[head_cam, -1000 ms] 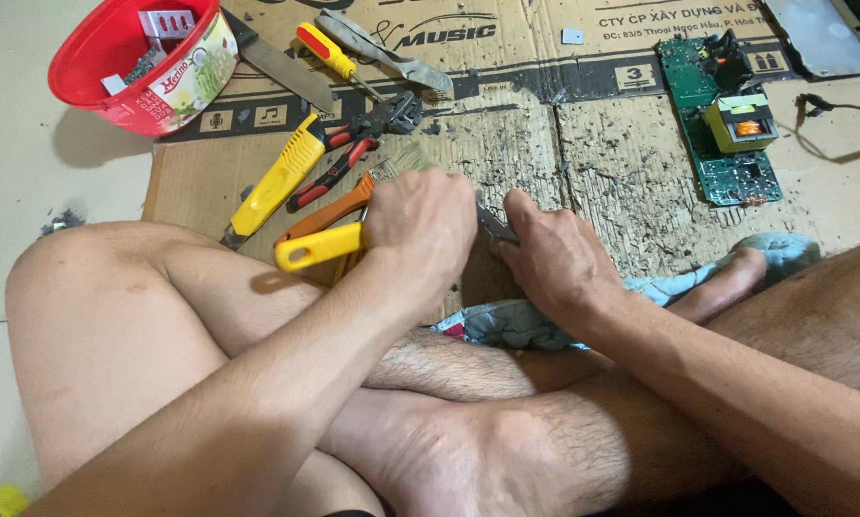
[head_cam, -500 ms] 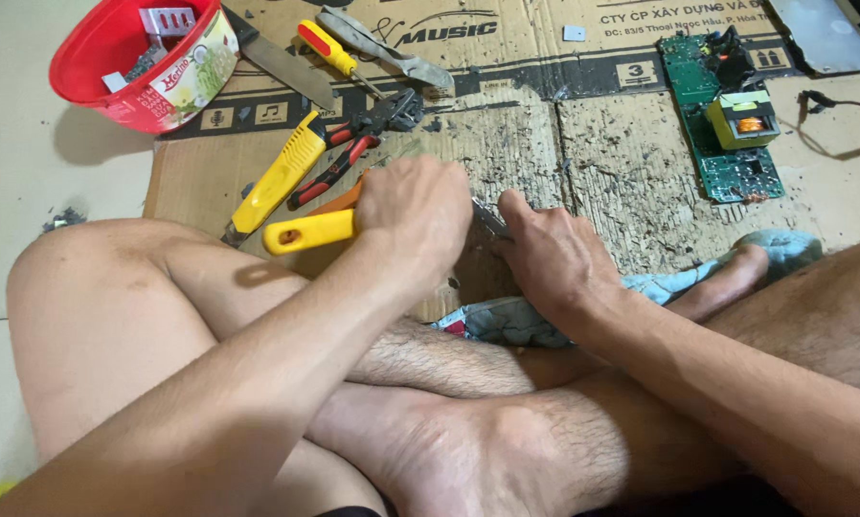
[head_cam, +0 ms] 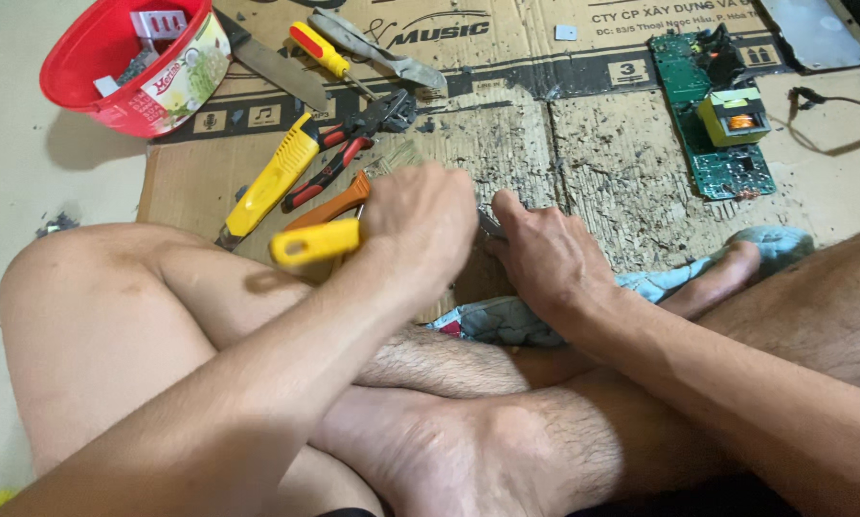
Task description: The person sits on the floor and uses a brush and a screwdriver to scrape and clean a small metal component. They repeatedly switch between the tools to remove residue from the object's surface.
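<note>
Your flattened cardboard sheet (head_cam: 583, 163) covers the floor from 9 o'clock across to 3 o'clock, its middle scarred and flecked with dark bits. You sit cross-legged on its near edge, knees filling 6 o'clock, with a pale blue cloth (head_cam: 507, 321) bunched under your right wrist and trailing toward 3 o'clock.

At 10 o'clock stands a red plastic tub (head_cam: 104, 77) holding small loose parts. At 2 o'clock lies a green circuit board (head_cam: 722, 163) with a yellow transformer (head_cam: 734, 115) on it; a black cable (head_cam: 832, 96) runs off to the right.

Near 11 o'clock, a yellow utility knife (head_cam: 267, 182) lies beside red-handled pliers (head_cam: 349, 153). An orange-handled tool (head_cam: 329, 206) sits just below them, touching your left hand's edge. Above, near 12 o'clock, rest a red-and-yellow screwdriver (head_cam: 320, 48), a grey metal tool (head_cam: 382, 53) and a flat steel blade (head_cam: 272, 62).

Your left hand (head_cam: 420, 225), at centre, is clenched tight around a yellow-handled tool (head_cam: 315, 241), whose butt end sticks out toward 9 o'clock. Your right hand (head_cam: 545, 258), just beside it at 3 o'clock, presses down with fingers curled; a bit of dark metal (head_cam: 490, 225) shows between your 2 hands, but you cannot tell whether the right one grips it.
</note>
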